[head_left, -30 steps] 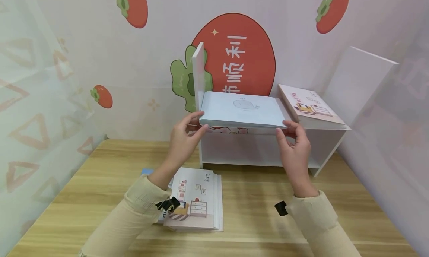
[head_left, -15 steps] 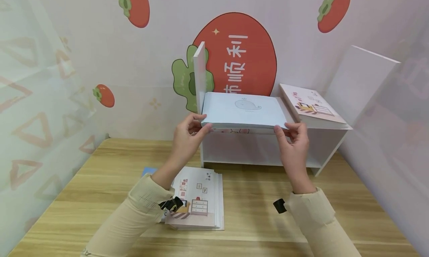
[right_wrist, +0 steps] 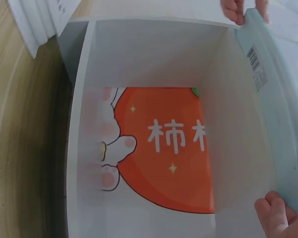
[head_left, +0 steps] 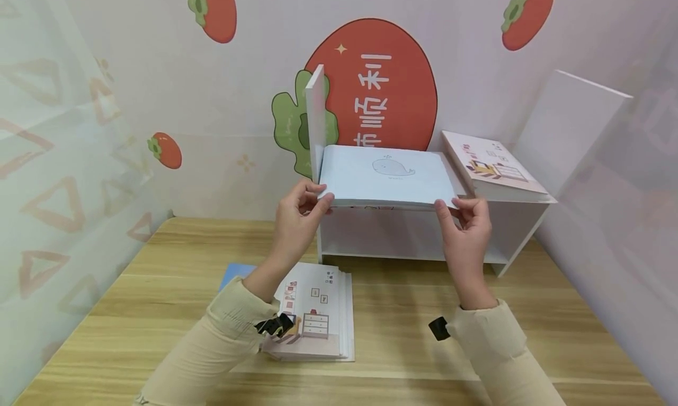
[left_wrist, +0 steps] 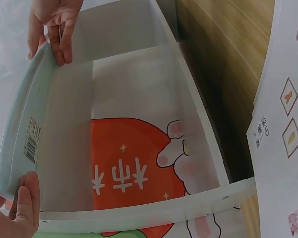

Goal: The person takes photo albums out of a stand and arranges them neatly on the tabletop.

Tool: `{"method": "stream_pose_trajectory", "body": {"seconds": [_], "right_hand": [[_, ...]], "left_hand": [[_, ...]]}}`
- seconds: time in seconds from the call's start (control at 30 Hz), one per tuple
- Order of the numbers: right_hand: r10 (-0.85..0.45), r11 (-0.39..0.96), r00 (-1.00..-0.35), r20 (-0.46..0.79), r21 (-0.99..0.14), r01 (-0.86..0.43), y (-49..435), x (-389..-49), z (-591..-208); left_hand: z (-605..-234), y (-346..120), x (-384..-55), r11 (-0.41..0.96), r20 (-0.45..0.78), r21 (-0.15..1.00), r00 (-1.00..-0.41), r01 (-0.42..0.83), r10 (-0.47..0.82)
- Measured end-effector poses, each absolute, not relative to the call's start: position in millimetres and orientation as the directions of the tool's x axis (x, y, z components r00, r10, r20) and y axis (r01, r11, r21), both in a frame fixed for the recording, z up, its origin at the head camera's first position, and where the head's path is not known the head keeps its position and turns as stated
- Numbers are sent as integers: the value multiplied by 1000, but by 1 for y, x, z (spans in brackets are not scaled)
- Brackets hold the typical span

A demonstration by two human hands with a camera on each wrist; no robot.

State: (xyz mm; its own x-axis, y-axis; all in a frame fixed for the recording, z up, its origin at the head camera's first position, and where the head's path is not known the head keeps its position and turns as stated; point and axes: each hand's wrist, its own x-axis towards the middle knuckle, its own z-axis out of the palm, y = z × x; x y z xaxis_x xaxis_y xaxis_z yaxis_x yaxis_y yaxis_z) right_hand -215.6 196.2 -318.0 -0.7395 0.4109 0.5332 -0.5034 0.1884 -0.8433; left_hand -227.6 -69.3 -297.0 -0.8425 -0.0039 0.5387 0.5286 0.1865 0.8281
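A pale blue book [head_left: 355, 173] with a grey whale drawing lies face up at the top of the white shelf [head_left: 381, 235], its near edge jutting past the shelf's front. My left hand [head_left: 298, 220] pinches the book's near left corner, thumb in front and fingers behind. At the near right corner, my right hand [head_left: 467, 232] holds it the same way. A barcode label [left_wrist: 32, 140] shows on the book's underside in the left wrist view. From below, in the right wrist view, the book [right_wrist: 278, 109] runs along the shelf's upper front edge.
An upright white panel [head_left: 315, 123] stands left of the book; another panel [head_left: 569, 129] leans at the right. A thick illustrated book [head_left: 498, 165] lies on the shelf's right part. Below, a stack of illustrated books [head_left: 312, 312] rests on the wooden table [head_left: 402, 335].
The blue book's near edge has dipped slightly toward me, so less of its front side shows. Both hands keep their hold on its corners. The head view has shifted a little.
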Motion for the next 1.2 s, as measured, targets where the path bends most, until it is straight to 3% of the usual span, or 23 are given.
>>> {"method": "stream_pose_trajectory", "body": {"seconds": [0.5, 0.9, 1.2], "right_hand": [[415, 10, -769, 485, -848, -530, 195, -212, -325], [487, -141, -753, 442, -811, -568, 195, -211, -325], [423, -251, -857, 294, -871, -423, 199, -209, -327]], "left_hand": [[-307, -69, -223, 125, 524, 845, -852, 521, 7], [-306, -70, -225, 89, 470, 879, -883, 468, -2], [-323, -74, -226, 131, 357, 923, -933, 361, 51]]}}
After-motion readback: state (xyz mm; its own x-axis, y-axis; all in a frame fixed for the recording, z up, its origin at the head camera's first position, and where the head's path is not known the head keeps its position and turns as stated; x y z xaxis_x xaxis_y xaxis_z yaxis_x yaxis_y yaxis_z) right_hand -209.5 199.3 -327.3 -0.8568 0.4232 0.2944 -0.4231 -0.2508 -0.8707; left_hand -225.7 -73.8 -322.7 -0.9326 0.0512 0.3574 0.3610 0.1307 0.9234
